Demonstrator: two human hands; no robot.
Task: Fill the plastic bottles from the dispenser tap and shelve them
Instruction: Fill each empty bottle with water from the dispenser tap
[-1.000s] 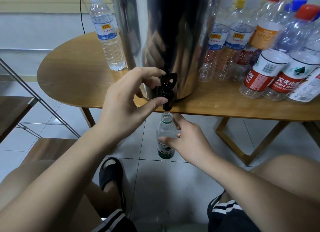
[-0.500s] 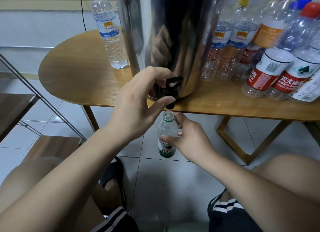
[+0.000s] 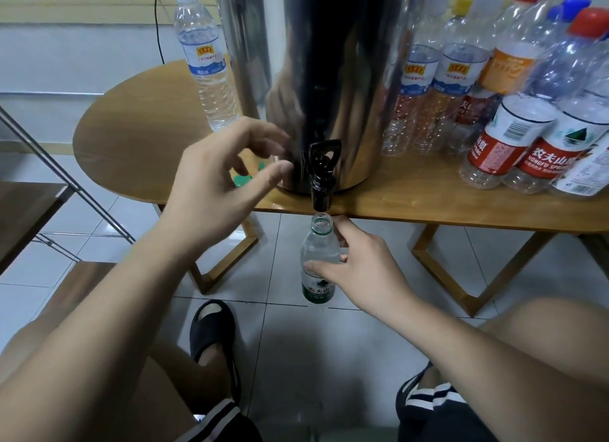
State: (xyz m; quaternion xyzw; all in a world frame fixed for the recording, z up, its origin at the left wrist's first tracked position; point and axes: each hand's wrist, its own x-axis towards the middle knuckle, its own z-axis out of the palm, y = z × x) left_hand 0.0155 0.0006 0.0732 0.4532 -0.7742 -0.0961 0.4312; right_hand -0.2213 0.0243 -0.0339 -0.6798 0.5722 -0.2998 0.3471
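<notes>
Below table edge [image 3: 428, 211], bottle [image 3: 318, 244] under tap [image 3: 322, 178] (held)

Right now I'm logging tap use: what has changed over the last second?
The left hand let go of the tap and drew back leftward, fingers loose. The right hand keeps holding the green-label bottle under it, as before.
</notes>
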